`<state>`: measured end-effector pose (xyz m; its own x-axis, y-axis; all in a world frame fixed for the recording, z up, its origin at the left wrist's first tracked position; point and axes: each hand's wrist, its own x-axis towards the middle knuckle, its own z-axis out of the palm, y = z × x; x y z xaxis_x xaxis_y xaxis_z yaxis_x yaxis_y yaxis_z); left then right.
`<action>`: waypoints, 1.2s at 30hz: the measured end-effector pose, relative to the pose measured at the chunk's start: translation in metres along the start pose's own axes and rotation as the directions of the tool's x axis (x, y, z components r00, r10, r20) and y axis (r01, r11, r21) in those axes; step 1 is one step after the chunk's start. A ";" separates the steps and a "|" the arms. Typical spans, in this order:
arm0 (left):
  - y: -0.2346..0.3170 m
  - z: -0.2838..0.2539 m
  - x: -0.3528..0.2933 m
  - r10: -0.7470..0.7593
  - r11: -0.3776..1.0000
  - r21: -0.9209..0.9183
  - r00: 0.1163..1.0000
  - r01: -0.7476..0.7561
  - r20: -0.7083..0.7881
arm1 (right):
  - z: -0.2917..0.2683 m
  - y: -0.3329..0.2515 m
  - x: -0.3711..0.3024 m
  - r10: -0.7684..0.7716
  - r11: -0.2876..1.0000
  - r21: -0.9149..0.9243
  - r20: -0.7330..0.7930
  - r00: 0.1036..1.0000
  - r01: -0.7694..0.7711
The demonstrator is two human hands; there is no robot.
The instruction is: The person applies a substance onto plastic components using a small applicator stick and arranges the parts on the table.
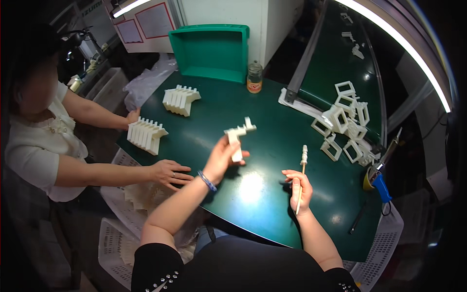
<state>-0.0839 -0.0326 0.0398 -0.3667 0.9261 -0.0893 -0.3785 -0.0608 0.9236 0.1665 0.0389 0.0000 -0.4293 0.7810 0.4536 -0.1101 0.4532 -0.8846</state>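
Note:
Over the middle of the green table my left hand (220, 158) is closed around an angular white plastic part (235, 139), whose stepped end juts out past the fingers. My right hand (301, 191) grips a thin wooden stick (304, 168), held nearly upright. A white, ridged tip tops the stick; what it is made of I cannot tell. The stick and the part are apart. To the right lies a loose pile of white plastic frames (338, 118). Two rows of similar white parts, a far one (180, 100) and a nearer one (146, 136), stand at the left.
At the left, a co-worker's hand (171, 174) rests at the table edge near my left forearm. A green bin (209, 57) and a glass jar (254, 80) stand at the back. A belt (335, 68) runs at the right, with a blue-handled tool (382, 189) nearer me.

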 end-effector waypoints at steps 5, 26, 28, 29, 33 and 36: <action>0.115 -0.106 0.087 0.338 0.862 0.478 0.893 -0.167 -0.297 | 0.001 0.007 0.002 0.058 0.998 -0.012 0.019 0.998 -0.058; 0.105 -0.308 0.192 0.262 0.419 0.706 0.668 0.571 -0.697 | 0.008 0.018 0.002 0.318 0.943 0.101 0.020 0.948 -0.318; 0.099 -0.322 0.193 0.255 0.464 0.706 0.683 0.535 -0.685 | 0.009 0.017 0.003 0.328 0.939 0.098 0.029 0.944 -0.329; 0.096 -0.327 0.192 0.244 0.583 0.661 0.674 0.472 -0.697 | 0.009 0.016 0.003 0.337 0.936 0.095 0.027 0.941 -0.338; 0.089 -0.342 0.191 0.335 0.725 0.604 0.597 0.332 -0.729 | 0.009 0.014 0.004 0.321 0.942 0.084 0.051 0.946 -0.325; 0.083 -0.327 0.195 0.467 0.694 0.659 0.515 0.291 -0.719 | 0.007 0.015 0.004 0.352 0.931 0.085 0.037 0.935 -0.354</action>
<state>-0.4647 0.0217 -0.0224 -0.9765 0.1811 0.1172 0.1909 0.4723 0.8605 0.1574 0.0458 -0.0119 -0.4735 0.8741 0.1089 -0.0267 0.1094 -0.9936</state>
